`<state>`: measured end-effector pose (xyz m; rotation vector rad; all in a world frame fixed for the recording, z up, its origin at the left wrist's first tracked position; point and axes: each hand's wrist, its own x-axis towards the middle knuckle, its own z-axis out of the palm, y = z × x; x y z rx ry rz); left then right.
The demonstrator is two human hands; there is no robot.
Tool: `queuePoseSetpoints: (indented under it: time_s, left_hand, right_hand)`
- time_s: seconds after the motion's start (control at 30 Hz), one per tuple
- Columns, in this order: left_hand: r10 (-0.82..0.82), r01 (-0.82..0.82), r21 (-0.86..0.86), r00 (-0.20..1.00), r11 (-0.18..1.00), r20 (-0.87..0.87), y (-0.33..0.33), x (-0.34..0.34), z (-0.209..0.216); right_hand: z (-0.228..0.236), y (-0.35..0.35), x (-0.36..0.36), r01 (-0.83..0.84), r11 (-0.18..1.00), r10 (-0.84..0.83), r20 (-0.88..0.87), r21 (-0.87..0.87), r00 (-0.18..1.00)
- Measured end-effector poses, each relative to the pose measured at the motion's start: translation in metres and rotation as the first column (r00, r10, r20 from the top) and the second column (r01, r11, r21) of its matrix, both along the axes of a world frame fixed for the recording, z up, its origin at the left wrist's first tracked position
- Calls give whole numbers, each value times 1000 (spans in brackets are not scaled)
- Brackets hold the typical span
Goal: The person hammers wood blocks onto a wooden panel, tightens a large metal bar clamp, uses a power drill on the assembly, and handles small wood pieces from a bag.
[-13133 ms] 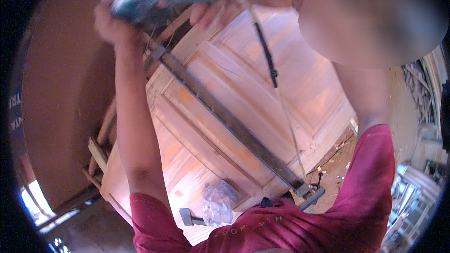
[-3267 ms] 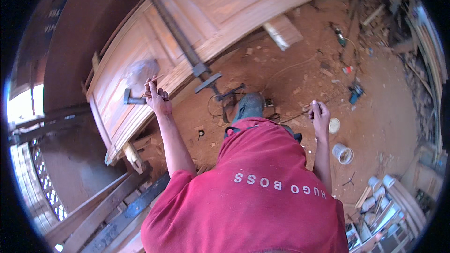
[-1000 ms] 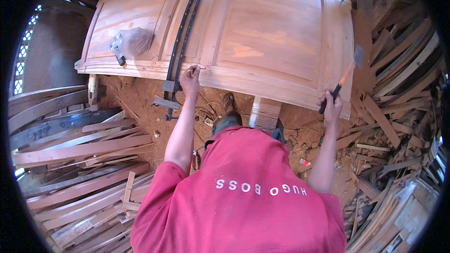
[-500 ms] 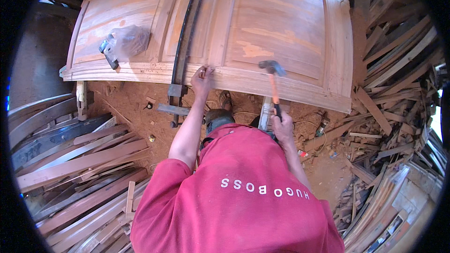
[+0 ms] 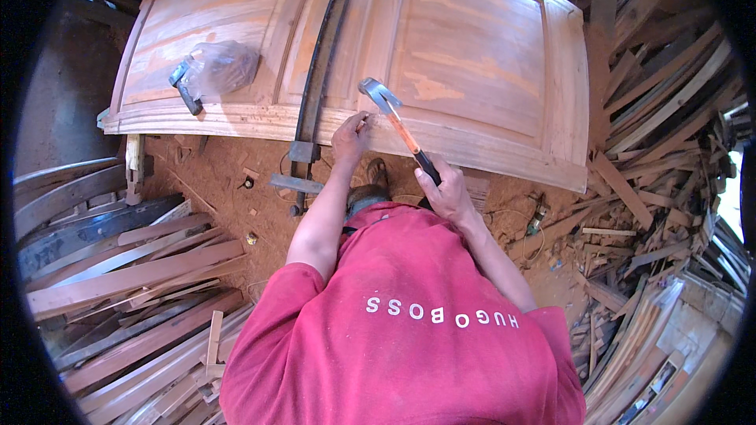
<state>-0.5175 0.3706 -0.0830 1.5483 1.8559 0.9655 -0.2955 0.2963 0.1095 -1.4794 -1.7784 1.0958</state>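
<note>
My right hand [image 5: 446, 189] grips the black end of a claw hammer [image 5: 406, 135] with an orange shaft. The hammer's metal head is raised just beyond my left fingertips. Closed in a pinch, my left hand [image 5: 350, 142] rests at the near edge of a panelled wooden door [image 5: 472, 43]; whatever sits between its fingers is too small to make out. To the left of that hand, a long dark bar clamp [image 5: 316, 71] runs across the door, its jaw and handle hanging past the near edge.
A clear plastic bag [image 5: 228, 67] lies on the door's left half beside a blue and black tool [image 5: 186, 88]. Stacked timber strips [image 5: 150, 267] fill the lower left. Offcuts [image 5: 654, 189] heap up at right. A cord and a small tool [image 5: 538, 216] lie on the dusty floor.
My right hand has swung the hammer up and leftward, so its head has come from over the right panel to close by my left hand. My left hand stays pinched near the door's edge.
</note>
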Motion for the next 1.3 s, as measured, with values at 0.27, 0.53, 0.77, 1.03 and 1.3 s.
queuePoseSetpoints:
  time_s: [0.27,0.53,0.77,1.03,1.3]
  left_hand:
    - [8,-8,-26,1000,1000,-6,0,-6,15]
    - [72,-27,-207,974,978,215,-63,-32,31]
    - [-143,348,-346,855,871,499,-108,-24,10]
    - [-120,415,-513,850,751,512,-128,-42,33]
    - [-169,417,-526,874,742,455,-138,-37,26]
  right_hand:
    - [-54,6,-7,-100,977,82,100,191,992]
    - [-45,8,-6,7,985,-6,-5,171,1000]
    - [-132,1,24,-44,997,44,-2,68,999]
    - [-44,11,2,358,913,-210,-523,198,826]
    - [-130,3,3,44,998,-30,288,-43,957]
